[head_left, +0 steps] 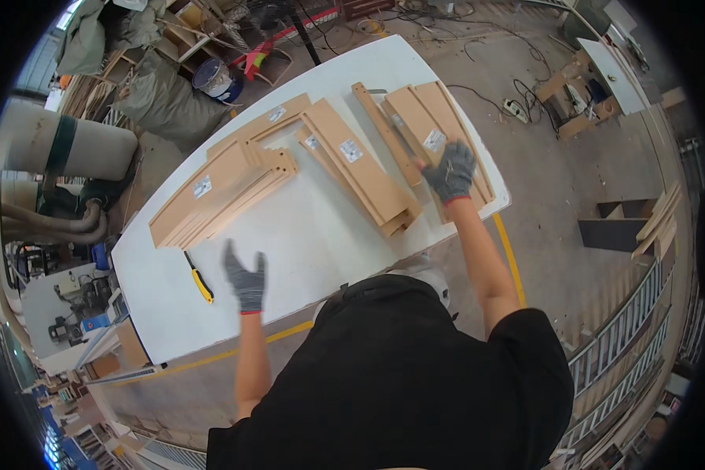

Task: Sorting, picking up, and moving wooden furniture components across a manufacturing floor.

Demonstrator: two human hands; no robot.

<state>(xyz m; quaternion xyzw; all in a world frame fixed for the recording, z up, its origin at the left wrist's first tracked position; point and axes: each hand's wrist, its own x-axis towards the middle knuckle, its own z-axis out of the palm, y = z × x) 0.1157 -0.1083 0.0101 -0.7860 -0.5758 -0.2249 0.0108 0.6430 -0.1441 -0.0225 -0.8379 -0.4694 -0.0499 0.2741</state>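
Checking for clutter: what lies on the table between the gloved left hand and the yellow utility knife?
Only bare white table separates the left hand from the yellow utility knife, in the head view.

Head-worn fisheye, looking steeply down, white table point(305, 235) close

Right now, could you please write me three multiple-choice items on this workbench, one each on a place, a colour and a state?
1. Where does the knife lie on the table?
A. beside the left hand
B. under the right hand
C. on top of the boards

2. What colour is the knife's handle?
A. red
B. yellow
C. green

3. What is the right hand doing?
A. hanging free over the floor
B. resting on the boards
C. holding the knife

Answers: 1 A, it lies just left of the raised left hand. 2 B, yellow with black. 3 B, the gloved palm lies on the far right stack.
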